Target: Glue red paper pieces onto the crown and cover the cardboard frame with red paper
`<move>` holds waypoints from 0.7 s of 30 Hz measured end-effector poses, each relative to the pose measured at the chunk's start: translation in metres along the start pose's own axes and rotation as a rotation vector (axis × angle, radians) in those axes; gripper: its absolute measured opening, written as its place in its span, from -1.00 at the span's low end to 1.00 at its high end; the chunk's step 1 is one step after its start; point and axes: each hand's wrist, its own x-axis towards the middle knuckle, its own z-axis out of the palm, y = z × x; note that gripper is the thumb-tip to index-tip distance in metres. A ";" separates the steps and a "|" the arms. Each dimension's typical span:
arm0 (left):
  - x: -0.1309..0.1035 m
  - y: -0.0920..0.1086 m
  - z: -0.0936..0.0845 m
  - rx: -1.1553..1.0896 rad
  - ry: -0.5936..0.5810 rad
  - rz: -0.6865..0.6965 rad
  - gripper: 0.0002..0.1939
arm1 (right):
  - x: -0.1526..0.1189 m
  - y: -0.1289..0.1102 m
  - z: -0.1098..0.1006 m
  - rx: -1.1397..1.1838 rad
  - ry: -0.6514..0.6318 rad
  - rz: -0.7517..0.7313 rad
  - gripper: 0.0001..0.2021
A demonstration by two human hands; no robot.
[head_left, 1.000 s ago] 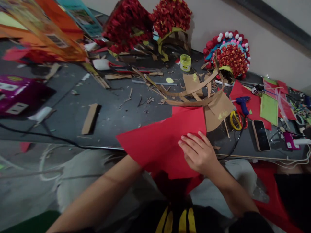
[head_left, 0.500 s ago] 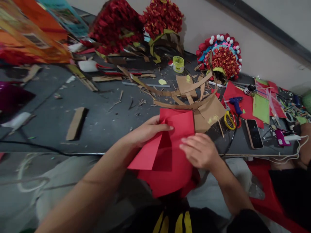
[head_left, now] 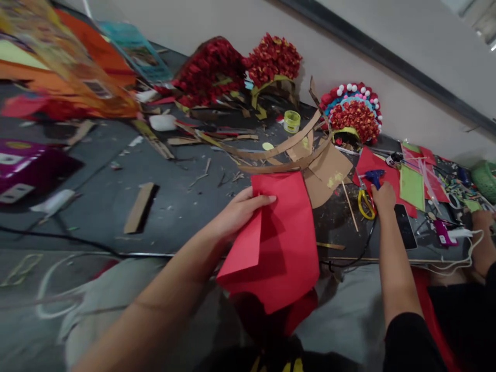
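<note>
My left hand (head_left: 244, 209) holds a large piece of red paper (head_left: 289, 232) at its upper left, thumb on top. The paper has a folded flap and hangs over the table's front edge. My right hand (head_left: 383, 199) is stretched out to the right, at the handle of a blue glue gun (head_left: 375, 176); its fingers are closed, partly hidden by the back of the hand. Yellow and red scissors (head_left: 365, 202) lie just left of that hand, and a phone (head_left: 405, 226) is partly behind my right forearm.
Brown cardboard pieces and strips (head_left: 327, 168) lie beyond the paper. Red flowered pieces (head_left: 275, 59) and an open yellow-green jar (head_left: 292, 122) stand farther back. A purple box (head_left: 31, 165) is at the left. Another person's hand (head_left: 482, 219) rests at the far right.
My right hand has left the red paper and moved right to the glue gun. My left hand still holds the paper. The view has shifted slightly.
</note>
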 end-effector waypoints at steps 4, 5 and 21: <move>0.000 0.003 -0.002 -0.075 -0.011 0.026 -0.71 | 0.002 0.004 -0.008 0.123 0.116 0.006 -0.63; 0.001 0.003 -0.002 -0.086 -0.004 0.043 -0.71 | 0.001 0.005 -0.013 0.169 0.168 0.015 -0.62; 0.005 -0.021 0.008 0.005 0.147 0.332 -0.68 | -0.149 -0.049 -0.027 1.025 0.008 -0.370 -0.71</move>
